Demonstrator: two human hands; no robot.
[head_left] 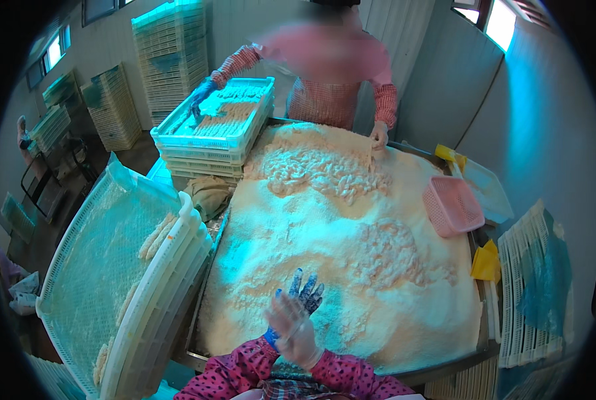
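Note:
My left hand (306, 293), in a blue glove dusted with white crumbs, has its fingers spread and holds nothing. Crossing over its wrist is my right hand (294, 330), in a thin whitish glove, fingers stretched out and slightly blurred, also holding nothing. Both hover above the near part of a broad bed of pale crumbs (258, 267) on a metal-edged table. Whether the palms touch each other I cannot tell. Farther off, a pile of crumb-coated pieces (311, 175) lies in the crumbs, and another heap (391, 250) sits right of centre.
Left of me stands a stack of white mesh trays (98, 267), with coated strips (156, 237) along the top one. Across the table a co-worker (324, 93) reaches into a filled tray (211, 137). A pink basket (452, 205) rests at the right edge, near a yellow cloth (486, 262).

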